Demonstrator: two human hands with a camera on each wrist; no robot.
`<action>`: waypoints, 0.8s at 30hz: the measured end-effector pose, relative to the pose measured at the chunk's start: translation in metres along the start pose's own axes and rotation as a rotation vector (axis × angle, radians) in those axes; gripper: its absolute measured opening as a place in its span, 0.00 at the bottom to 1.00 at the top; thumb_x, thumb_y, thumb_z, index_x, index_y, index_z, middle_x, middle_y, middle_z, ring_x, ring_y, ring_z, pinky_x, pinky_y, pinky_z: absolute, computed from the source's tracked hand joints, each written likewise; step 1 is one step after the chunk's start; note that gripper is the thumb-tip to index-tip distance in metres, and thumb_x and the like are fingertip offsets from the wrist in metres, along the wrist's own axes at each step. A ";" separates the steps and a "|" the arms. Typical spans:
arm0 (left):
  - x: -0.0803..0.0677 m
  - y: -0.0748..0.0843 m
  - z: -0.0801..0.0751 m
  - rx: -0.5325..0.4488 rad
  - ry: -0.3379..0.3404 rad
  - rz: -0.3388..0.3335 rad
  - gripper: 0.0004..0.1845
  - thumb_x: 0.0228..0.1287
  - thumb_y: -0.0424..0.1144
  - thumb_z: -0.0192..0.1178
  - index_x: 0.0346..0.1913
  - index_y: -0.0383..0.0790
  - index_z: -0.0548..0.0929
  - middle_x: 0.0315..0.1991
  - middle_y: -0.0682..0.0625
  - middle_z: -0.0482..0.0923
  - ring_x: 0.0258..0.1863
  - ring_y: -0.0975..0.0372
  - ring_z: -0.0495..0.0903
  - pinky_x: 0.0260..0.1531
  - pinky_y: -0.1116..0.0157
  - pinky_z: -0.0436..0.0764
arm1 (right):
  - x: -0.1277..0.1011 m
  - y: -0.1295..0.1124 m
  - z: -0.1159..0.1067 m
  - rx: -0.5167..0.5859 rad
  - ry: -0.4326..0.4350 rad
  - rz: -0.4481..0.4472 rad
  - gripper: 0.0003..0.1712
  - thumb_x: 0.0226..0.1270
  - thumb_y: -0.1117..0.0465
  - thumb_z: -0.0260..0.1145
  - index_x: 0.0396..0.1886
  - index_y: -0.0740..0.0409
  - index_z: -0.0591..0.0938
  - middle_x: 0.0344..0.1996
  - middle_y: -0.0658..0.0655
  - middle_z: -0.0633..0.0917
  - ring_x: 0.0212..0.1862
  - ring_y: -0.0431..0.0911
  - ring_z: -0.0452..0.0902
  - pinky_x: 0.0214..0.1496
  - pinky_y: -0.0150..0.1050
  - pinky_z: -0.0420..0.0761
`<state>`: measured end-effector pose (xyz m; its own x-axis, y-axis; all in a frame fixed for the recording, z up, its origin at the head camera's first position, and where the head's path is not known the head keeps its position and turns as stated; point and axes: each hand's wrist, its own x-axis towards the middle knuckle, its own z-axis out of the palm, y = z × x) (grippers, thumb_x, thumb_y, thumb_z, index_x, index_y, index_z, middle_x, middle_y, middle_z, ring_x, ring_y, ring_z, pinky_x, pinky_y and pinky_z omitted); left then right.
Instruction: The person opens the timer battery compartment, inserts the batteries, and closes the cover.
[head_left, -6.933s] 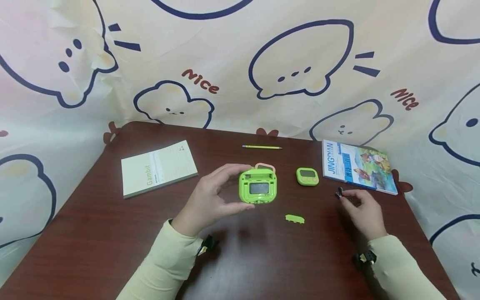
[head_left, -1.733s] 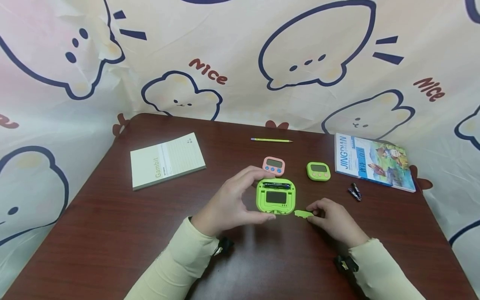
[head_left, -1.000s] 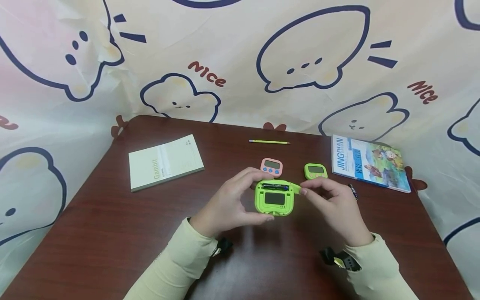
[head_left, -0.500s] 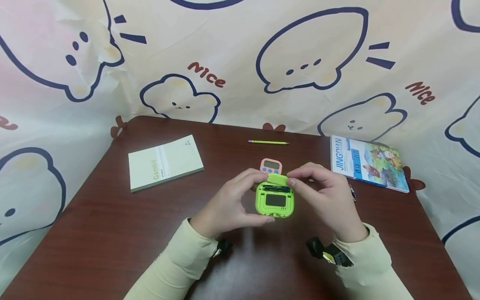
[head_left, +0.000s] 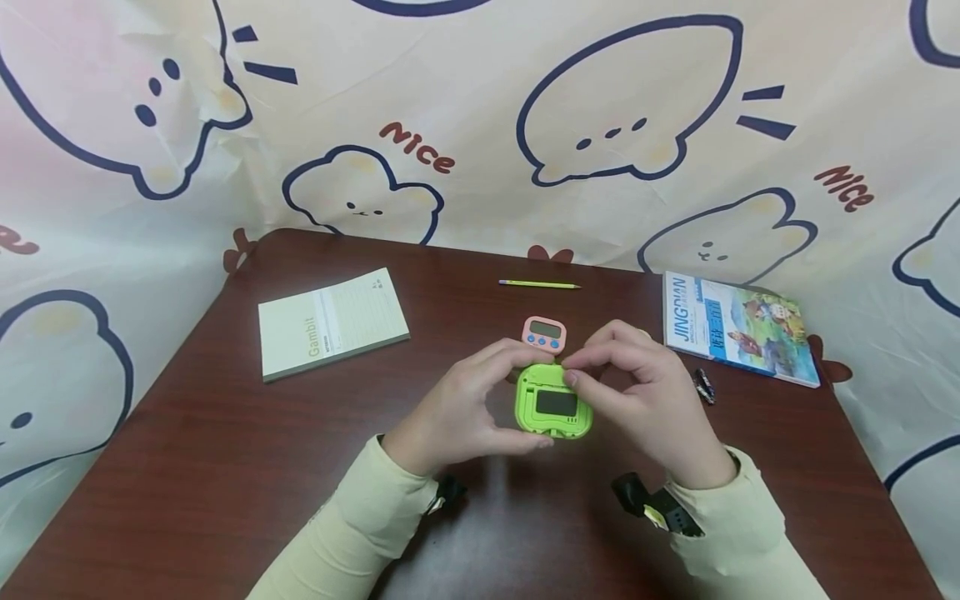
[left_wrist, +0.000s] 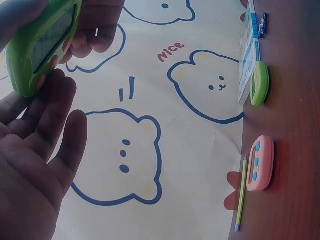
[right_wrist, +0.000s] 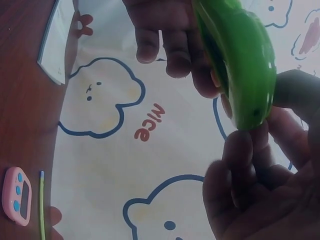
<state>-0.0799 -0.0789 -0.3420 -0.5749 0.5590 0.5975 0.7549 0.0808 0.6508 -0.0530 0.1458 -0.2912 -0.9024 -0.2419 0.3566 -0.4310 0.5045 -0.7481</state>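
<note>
Green timer [right_wrist: 240,65] seen edge-on at upper right — gripped between fingers [right_wrist: 165,35] of left hand from above and fingertips [right_wrist: 245,150] of right hand from below. Brown desk [right_wrist: 20,125] along left edge. Pink timer [right_wrist: 16,196] flat on desk at lower left, just beside yellow pencil [right_wrist: 42,205]. Notebook [right_wrist: 57,40] at upper left. Bear-print cloth [right_wrist: 125,165] behind — "Nice" lettering visible.

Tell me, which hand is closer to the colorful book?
Right. The right hand is at the green timer, just left of the book; the left hand is on the timer's far side, farther from it.
</note>
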 end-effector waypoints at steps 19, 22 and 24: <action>0.001 -0.003 -0.007 0.146 0.051 0.102 0.40 0.44 0.44 0.83 0.62 0.35 0.80 0.54 0.49 0.82 0.53 0.65 0.80 0.56 0.69 0.79 | -0.019 0.012 0.009 -0.088 -0.134 -0.208 0.45 0.43 0.64 0.86 0.64 0.52 0.76 0.57 0.47 0.80 0.56 0.40 0.77 0.54 0.27 0.79; 0.000 -0.003 -0.006 0.174 0.047 0.120 0.39 0.44 0.45 0.83 0.61 0.33 0.81 0.54 0.48 0.83 0.53 0.64 0.80 0.56 0.69 0.79 | -0.020 0.013 0.009 -0.075 -0.127 -0.210 0.44 0.42 0.64 0.86 0.63 0.52 0.78 0.56 0.47 0.81 0.56 0.40 0.77 0.57 0.27 0.77; 0.000 -0.003 -0.006 0.186 0.045 0.134 0.39 0.44 0.45 0.83 0.60 0.32 0.81 0.54 0.47 0.83 0.54 0.64 0.81 0.57 0.69 0.79 | -0.020 0.015 0.009 -0.070 -0.124 -0.210 0.43 0.42 0.64 0.86 0.62 0.52 0.78 0.56 0.47 0.81 0.57 0.41 0.77 0.59 0.27 0.77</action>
<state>-0.0838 -0.0837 -0.3411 -0.4757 0.5381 0.6958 0.8684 0.1616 0.4688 -0.0411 0.1504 -0.3145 -0.7881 -0.4447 0.4257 -0.6117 0.4879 -0.6228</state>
